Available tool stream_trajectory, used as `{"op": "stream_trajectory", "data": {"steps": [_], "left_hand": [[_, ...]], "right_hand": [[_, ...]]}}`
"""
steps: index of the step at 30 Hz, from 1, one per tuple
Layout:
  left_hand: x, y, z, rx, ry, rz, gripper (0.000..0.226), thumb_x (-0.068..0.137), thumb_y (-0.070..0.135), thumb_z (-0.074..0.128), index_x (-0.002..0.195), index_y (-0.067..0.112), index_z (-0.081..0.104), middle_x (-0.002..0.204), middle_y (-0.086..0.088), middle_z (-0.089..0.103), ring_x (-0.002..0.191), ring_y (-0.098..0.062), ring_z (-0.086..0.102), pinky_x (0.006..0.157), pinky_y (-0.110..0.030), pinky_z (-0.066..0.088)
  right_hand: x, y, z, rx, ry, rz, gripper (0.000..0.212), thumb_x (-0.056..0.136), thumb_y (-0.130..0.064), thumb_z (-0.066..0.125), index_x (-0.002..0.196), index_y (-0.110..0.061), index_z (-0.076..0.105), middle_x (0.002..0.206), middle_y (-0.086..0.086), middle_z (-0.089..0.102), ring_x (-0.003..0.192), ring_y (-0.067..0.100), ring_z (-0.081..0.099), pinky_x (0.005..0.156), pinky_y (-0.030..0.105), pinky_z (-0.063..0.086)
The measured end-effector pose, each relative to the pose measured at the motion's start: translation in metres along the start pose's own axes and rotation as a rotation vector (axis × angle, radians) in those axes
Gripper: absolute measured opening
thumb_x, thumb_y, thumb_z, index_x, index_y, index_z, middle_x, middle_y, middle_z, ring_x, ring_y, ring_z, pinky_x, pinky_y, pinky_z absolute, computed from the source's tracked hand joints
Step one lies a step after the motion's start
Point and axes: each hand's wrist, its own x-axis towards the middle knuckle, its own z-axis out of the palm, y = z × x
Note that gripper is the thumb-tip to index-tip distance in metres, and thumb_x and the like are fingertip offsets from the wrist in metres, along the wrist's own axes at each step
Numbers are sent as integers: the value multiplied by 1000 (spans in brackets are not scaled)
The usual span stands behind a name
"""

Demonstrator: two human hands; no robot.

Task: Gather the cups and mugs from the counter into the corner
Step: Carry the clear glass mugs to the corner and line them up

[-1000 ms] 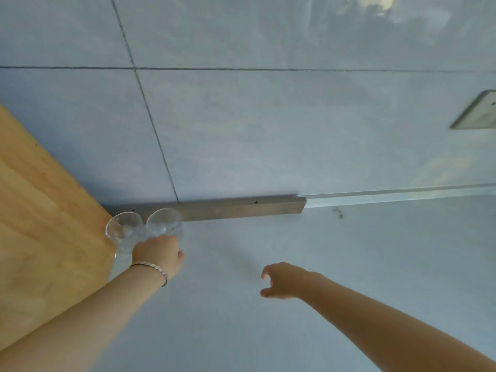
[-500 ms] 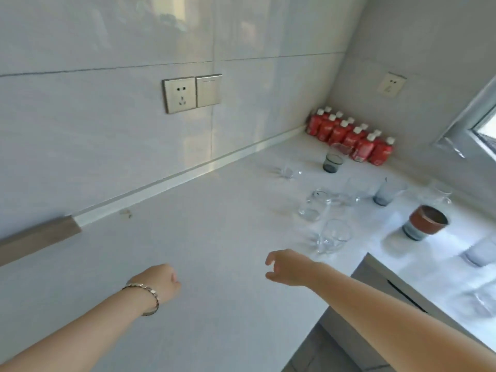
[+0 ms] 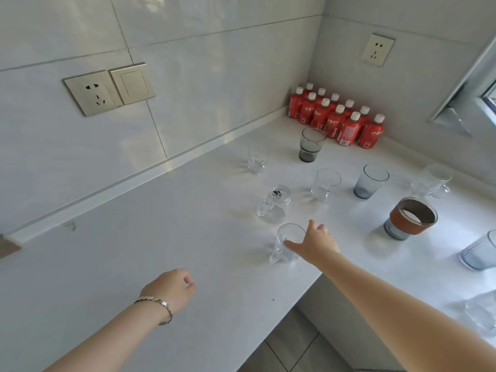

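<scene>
My right hand (image 3: pixel 315 241) is on the nearest clear glass mug (image 3: pixel 285 244), thumb at the near rim and fingers spread past the far side; the hand is open around it and I cannot tell whether it bears on the glass yet. The mug stands upright near the counter's front edge. My left hand (image 3: pixel 171 289), with its bracelet (image 3: pixel 158 307), hangs loosely curled over bare white counter (image 3: pixel 134 264), holding nothing.

Just beyond stands a printed glass mug (image 3: pixel 276 204), then another clear mug (image 3: pixel 324 183), a small clear glass (image 3: pixel 256 163) nearer the wall, a smoky grey tumbler (image 3: pixel 310 145) and a blue-grey tumbler (image 3: pixel 370 181). To the right are a glass with a brown sleeve (image 3: pixel 410 218), a clear mug (image 3: pixel 434 182) and more pale glasses at the frame's edge. Red bottles (image 3: pixel 338 116) fill the far corner.

As I judge it, most of the gathering is left: these pieces stand scattered and apart, none grouped. Which corner is meant I cannot tell from here.
</scene>
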Motion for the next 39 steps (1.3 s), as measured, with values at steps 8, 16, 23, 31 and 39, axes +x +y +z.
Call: {"op": "stream_trajectory", "data": {"steps": [8,16,23,31,39], "left_hand": [[25,2,-6,36,-39,12,7,88,34,42,84,33,47,108,9,66,100,-15,64,80,-24,46],[71,80,-19,-5,-14,176,30,90,31,47,119,26,52,122,6,59,110,-15,59,91,-25,46],[139,203,-27,-20,70,378,84,80,34,64,147,22,15,154,6,23,138,-16,35,106,-30,36],[164,238,5,-413,90,133,68,64,33,81,123,27,48,122,16,54,117,-8,53,92,-19,40],[94,197,0,-691,472,-188,71,33,63,64,97,33,56,92,21,59,92,-4,56,72,-6,35]], "right_hand": [[17,-15,25,19,-81,-54,83,72,-50,69,138,-21,27,128,7,45,112,29,57,83,33,48],[43,18,-35,56,-77,-82,86,64,-45,76,135,-28,31,128,1,52,110,21,58,85,30,48],[113,44,-83,87,-59,-188,83,60,-46,79,131,-33,37,124,-2,54,106,17,59,86,31,50],[166,52,-104,93,-167,-363,84,60,-47,79,131,-37,35,123,-9,51,106,12,58,83,26,49],[165,9,-96,59,-293,-598,87,59,-43,81,133,-38,37,119,-9,52,108,14,57,91,30,49]]}}
